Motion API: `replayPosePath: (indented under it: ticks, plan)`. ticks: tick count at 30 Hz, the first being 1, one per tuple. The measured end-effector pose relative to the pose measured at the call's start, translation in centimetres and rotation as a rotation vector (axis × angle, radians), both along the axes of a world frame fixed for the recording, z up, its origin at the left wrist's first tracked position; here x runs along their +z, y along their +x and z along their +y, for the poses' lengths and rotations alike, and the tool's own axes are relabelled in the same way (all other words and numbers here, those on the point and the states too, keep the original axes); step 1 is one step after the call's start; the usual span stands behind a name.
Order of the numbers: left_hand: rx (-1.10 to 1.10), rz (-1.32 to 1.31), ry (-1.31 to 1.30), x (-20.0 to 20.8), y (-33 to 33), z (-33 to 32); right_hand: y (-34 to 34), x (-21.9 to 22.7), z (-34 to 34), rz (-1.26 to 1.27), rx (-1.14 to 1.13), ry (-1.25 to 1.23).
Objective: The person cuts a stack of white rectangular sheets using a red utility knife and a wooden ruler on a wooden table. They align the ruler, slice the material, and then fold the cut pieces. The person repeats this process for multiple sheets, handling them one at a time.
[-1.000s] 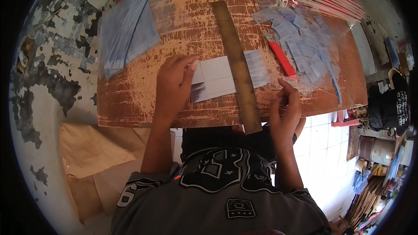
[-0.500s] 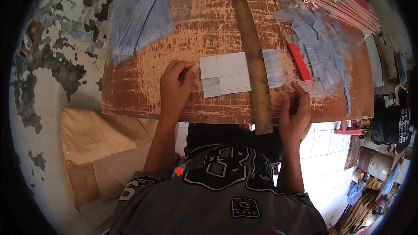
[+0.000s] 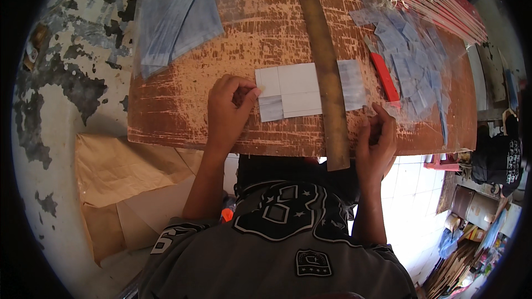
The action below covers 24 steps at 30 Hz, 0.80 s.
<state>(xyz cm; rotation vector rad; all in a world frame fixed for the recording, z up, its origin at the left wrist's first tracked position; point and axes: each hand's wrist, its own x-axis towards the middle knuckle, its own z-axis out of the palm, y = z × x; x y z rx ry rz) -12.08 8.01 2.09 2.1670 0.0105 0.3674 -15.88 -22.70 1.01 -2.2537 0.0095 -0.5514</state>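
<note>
A white paper template (image 3: 299, 81) with ruled lines lies on a bluish clear plastic piece (image 3: 351, 86) on the worn table. Across both rests a long brownish metal ruler (image 3: 327, 72), its near end jutting over the table's front edge. My left hand (image 3: 230, 108) has thumb and forefinger pinched at the template's left edge. To the right of the ruler, my right hand (image 3: 378, 138) is half curled by the plastic's lower right corner, thumb and forefinger apart, holding nothing visible. A red-handled cutter knife (image 3: 384, 76) lies just beyond it.
Long plastic sheets (image 3: 188, 25) are stacked at the far left of the table (image 3: 249, 27). Cut plastic pieces (image 3: 413, 58) lie scattered on the right. Behind them is a bundle of pinkish sticks with white strings (image 3: 426, 3). Brown paper (image 3: 130, 169) stands below left.
My left hand has moved slightly right, and its fingertips now meet the template's left edge. Template and plastic sit slightly differently under the ruler. My right hand has barely moved.
</note>
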Motion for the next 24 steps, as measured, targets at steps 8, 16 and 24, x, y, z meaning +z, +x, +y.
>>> replayPosePath:
  ticks: [8,16,24]
  plan:
    - [0.023,-0.021,-0.012,-0.4,-0.5,0.1,0.0,0.4,0.1,0.003,-0.017,-0.01]
    - [0.063,0.029,0.039,-0.1,-3.7,-1.4,0.2,0.8,-0.7,0.084,0.054,0.005]
    - [0.03,0.037,-0.01,-0.3,-5.1,-1.5,1.0,1.4,-0.7,0.132,0.03,0.033]
